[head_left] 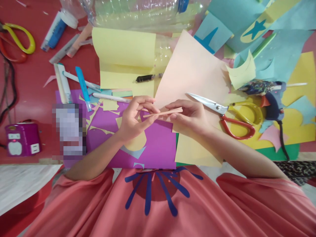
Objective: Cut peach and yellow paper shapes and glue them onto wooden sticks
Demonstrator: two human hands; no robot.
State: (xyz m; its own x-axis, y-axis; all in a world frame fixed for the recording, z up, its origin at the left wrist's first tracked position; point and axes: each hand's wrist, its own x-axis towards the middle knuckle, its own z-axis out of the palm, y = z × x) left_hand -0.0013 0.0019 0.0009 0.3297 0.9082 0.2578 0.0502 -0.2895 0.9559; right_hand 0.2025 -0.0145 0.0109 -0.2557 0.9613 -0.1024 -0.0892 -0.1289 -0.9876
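Between my two hands is a narrow, folded strip of peach paper, held nearly level. My left hand pinches its left end between thumb and fingers. The thumb and fingers of my right hand close on its right end. Below the hands lies purple paper with yellow and blue scraps. Behind them a large peach sheet slants across the table. Scissors with red and yellow handles lie just right of my right hand, blades pointing left.
At the right, a glue gun rests with its cord trailing down. Plastic bottles lie along the back. Markers, a blurred phone-like object and a purple power adapter are on the left. A black pen lies on yellow paper.
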